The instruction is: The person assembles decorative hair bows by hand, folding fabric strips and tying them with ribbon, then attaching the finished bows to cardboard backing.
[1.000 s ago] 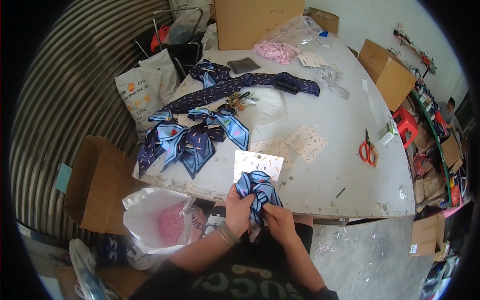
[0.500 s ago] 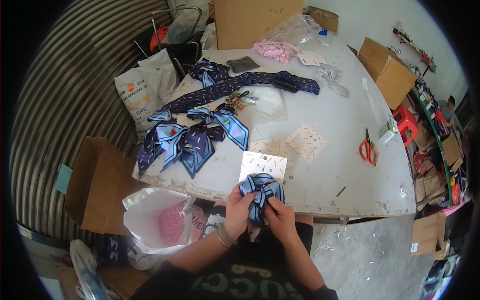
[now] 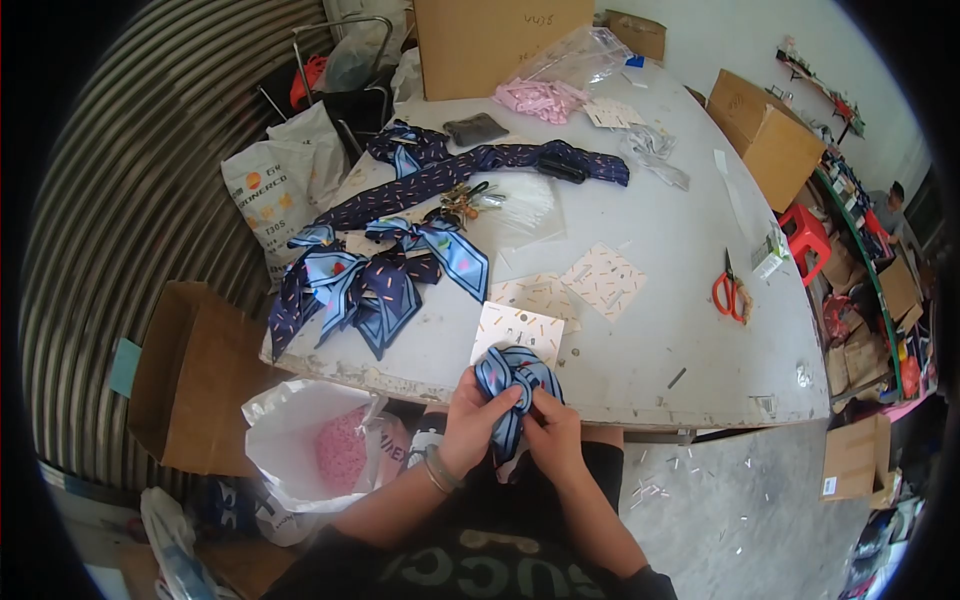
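Observation:
At the table's front edge, both hands are closed on one blue striped scarf (image 3: pixel 513 372) with gathered folds and a knot in its middle. My left hand (image 3: pixel 474 422) grips it from the left, thumb pressed on the fabric. My right hand (image 3: pixel 553 432) pinches it just right of and below the knot. A loose tail hangs down between the hands. Just behind the scarf lies a white printed card (image 3: pixel 519 328), its lower part covered by the folds. To the left rests a pile of navy and light-blue scarves (image 3: pixel 385 290).
Orange-handled scissors (image 3: pixel 732 290) lie at the right of the white table (image 3: pixel 640 375). Patterned cards (image 3: pixel 604 281), clear plastic sleeves (image 3: pixel 530 208) and a bundle of keys (image 3: pixel 463 203) lie mid-table. A white bag (image 3: pixel 290 450) with pink contents stands below the front edge. Another person (image 3: pixel 887 208) is far right.
The view has shifted slightly. My fingers have moved a little on the scarf, and its lower tail now hangs more openly between my hands. Both hands keep their hold.

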A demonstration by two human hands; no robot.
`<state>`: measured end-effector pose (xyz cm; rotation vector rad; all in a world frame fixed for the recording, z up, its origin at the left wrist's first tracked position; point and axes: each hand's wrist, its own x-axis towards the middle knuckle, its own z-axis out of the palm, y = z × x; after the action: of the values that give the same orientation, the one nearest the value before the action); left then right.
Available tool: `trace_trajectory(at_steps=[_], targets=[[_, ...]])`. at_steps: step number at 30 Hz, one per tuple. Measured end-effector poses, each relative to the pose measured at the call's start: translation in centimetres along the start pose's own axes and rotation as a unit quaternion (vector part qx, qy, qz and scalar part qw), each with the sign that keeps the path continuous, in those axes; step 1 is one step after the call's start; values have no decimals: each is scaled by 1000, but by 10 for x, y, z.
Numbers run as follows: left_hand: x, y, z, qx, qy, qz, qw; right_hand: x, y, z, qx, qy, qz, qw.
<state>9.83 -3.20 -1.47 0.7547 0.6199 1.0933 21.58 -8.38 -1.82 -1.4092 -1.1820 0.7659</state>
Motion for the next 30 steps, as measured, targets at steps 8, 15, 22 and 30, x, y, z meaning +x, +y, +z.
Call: trace_trajectory(at_steps=[8,15,22,30], targets=[[3,-1,-4,13,17,16,1000,-3,23,5,137,36,50,989],[7,-16,-16,38,45,24,998,-4,8,2,74,-26,4,997],[4,-10,-9,13,65,-13,998,-19,-31,-20,309,-92,303,897],[5,-17,-8,20,71,25,997,-36,-12,-21,-186,51,-228,954]])
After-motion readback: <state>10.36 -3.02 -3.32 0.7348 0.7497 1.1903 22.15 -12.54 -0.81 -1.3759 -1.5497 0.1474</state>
